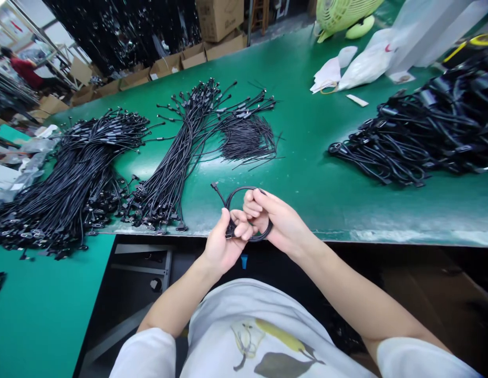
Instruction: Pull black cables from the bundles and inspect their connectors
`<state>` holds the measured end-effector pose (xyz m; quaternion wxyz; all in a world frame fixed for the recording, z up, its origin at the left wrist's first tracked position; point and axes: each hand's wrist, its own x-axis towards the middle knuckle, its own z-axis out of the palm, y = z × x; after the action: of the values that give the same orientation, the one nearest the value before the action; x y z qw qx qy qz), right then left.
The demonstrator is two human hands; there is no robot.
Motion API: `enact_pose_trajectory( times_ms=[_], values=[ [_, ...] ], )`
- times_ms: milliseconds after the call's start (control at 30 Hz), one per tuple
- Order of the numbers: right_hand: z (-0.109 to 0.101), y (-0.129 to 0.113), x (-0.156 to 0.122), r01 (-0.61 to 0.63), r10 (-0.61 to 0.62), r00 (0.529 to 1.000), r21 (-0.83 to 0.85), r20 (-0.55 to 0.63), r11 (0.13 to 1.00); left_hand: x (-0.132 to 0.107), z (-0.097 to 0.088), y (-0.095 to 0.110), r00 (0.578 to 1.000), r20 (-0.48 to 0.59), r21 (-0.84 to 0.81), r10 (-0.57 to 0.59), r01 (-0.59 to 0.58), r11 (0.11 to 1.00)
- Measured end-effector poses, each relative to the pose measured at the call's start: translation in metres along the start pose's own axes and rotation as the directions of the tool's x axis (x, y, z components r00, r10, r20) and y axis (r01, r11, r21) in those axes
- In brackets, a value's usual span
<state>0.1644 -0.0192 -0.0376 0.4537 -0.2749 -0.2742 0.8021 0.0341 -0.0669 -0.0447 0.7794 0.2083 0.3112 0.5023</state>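
Note:
A black cable (240, 190) is looped into a small coil between my two hands, just above the table's front edge. My left hand (227, 239) is closed round the coil's left side, where a connector pokes out by the fingers. Another connector end sticks up to the upper left of the coil. With its fingers curled, my right hand (272, 216) grips the right side of the same loop. Beyond my hands lie a bundle of straight black cables (176, 152) and a pile of short thin black ties (249, 139).
A larger heap of uncoiled cables (76, 173) lies at the left. Coiled, tied cables (421, 126) are piled at the right. Farther back are a green fan (342, 16), a white plastic bag (365, 65) and cardboard boxes (220, 21). A person (29, 71) sits at the far left.

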Motion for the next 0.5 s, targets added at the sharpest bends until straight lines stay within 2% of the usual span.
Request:
enact_pose_trajectory(
  times_ms=[67, 133, 233, 333, 400, 433, 500],
  values=[
    [-0.004, -0.001, -0.001, -0.036, 0.039, 0.998, -0.048, 0.049, 0.998, -0.002, -0.004, -0.002, 0.999, 0.033, 0.082, 0.010, -0.013, 0.997],
    [-0.005, -0.001, -0.003, -0.040, 0.044, 0.997, -0.075, 0.055, 0.996, -0.004, -0.009, -0.002, 0.994, 0.103, 0.253, 0.025, -0.051, 0.966],
    [0.002, -0.001, -0.011, 0.041, -0.042, 0.999, -0.102, -0.011, 0.994, -0.005, -0.013, 0.002, 0.985, 0.161, 0.510, 0.059, -0.135, 0.849],
    [0.015, 0.003, -0.018, 0.066, -0.074, 0.997, -0.216, -0.028, 0.974, -0.002, -0.012, 0.006, 0.988, 0.149, 0.714, 0.033, -0.131, 0.688],
    [0.019, 0.008, -0.017, 0.045, -0.064, 0.996, -0.287, -0.058, 0.957, 0.001, -0.011, 0.006, 0.990, 0.141, 0.797, -0.004, -0.111, 0.594],
    [0.019, 0.011, -0.014, 0.045, -0.071, 0.994, -0.287, -0.081, 0.957, 0.003, -0.011, 0.006, 0.990, 0.138, 0.810, -0.015, -0.105, 0.577],
    [0.015, 0.014, -0.008, 0.079, -0.106, 0.989, -0.225, -0.107, 0.971, 0.005, -0.012, 0.004, 0.991, 0.133, 0.787, -0.031, -0.086, 0.610]
  ],
)
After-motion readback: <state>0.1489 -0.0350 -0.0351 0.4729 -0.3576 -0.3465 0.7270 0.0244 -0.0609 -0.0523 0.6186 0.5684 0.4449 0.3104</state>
